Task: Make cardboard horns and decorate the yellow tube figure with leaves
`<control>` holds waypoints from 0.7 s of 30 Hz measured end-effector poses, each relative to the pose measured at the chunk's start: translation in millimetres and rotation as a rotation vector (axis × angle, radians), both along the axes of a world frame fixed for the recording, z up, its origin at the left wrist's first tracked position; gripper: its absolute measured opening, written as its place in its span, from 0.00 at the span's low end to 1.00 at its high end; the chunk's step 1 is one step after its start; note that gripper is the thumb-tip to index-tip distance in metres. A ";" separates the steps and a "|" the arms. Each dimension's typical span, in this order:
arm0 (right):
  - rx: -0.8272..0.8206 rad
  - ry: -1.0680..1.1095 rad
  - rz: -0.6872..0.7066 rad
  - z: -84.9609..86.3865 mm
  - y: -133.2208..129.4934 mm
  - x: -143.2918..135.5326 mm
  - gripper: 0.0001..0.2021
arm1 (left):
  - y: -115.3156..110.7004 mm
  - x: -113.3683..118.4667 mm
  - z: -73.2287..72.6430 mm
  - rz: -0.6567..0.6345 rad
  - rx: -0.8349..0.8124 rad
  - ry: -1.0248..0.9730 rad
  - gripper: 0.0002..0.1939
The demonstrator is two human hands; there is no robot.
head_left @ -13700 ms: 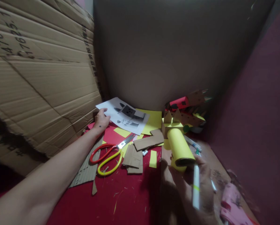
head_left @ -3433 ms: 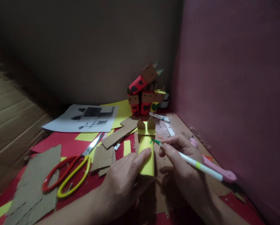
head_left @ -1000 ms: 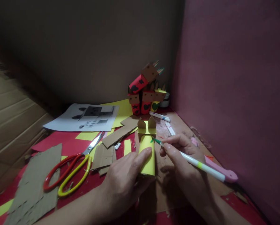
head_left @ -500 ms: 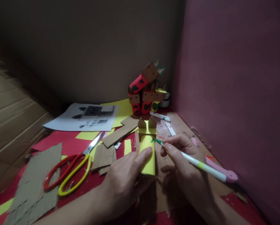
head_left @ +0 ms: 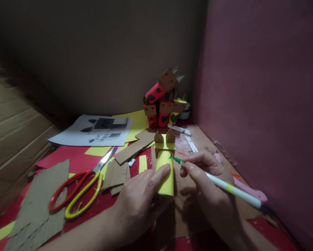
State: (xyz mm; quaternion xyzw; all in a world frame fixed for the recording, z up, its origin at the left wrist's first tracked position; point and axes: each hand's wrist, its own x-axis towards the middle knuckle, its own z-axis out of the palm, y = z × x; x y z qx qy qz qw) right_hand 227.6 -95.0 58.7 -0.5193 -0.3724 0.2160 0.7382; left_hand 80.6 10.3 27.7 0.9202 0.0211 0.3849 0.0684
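My left hand (head_left: 139,202) is closed around the lower part of a yellow paper tube (head_left: 164,177), thumb lying on top. The tube rests on its side, and at its far end sits a yellow-and-cardboard box head (head_left: 164,146) with two pointed cardboard ears. In my right hand (head_left: 211,184) is a white marker pen (head_left: 219,182) with a green tip, pinched between thumb and fingers. The green tip touches the tube's upper right side, where a small green mark shows. The left fingers beneath the tube are hidden.
Scissors (head_left: 80,191) with red and yellow handles lie left among cardboard scraps (head_left: 41,202). Behind are a printed sheet (head_left: 90,130), several red and yellow paper figures (head_left: 164,111) and white markers (head_left: 179,130). A pink tool (head_left: 250,190) lies right, near the pink wall (head_left: 255,87).
The marker has tilted, its rear end swinging slightly right and down. My right hand has shifted a little right. The green mark looks slightly different; the left hand and tube stay nearly still.
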 end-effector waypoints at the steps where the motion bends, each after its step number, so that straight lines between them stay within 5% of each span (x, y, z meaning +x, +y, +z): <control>1: 0.001 -0.019 -0.015 0.4 0.3 0.2 0.05 | -0.1 0.1 0.3 0.004 0.004 -0.003 0.26; 21: -0.035 0.033 -0.013 1.1 2.0 -1.8 0.05 | -1.4 -0.8 1.9 0.024 0.043 0.002 0.25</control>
